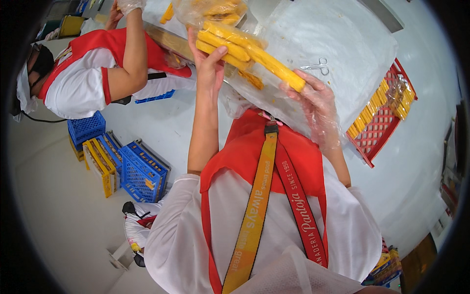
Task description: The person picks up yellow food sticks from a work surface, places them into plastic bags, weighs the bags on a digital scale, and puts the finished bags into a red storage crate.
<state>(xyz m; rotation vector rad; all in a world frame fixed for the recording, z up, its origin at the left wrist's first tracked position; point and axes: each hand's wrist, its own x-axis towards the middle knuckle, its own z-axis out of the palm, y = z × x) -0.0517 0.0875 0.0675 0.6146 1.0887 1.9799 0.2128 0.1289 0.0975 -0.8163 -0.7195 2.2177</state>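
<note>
My bare left hand [209, 61] grips a clear plastic bag with several thick yellow breadsticks [223, 45] in it, its thumb pressed over the near side. A longer yellow breadstick [274, 62] slants from the bag toward the right. Around its lower right end close the fingers of my right hand [316, 100], which wears a thin clear plastic glove. Beneath the held bag, a few browned sticks [251, 78] lie at the table's edge. Another clear bag of yellow pieces [220, 11] is just beyond my left hand.
A table covered with white plastic sheeting [352, 34] spreads ahead; scissors [318, 66] lie on it. A red crate [373, 147] at right holds bagged sticks [377, 105]. A co-worker in a red apron [105, 41] stands left. Blue crates [142, 171] and a yellow crate [100, 169] are on the floor.
</note>
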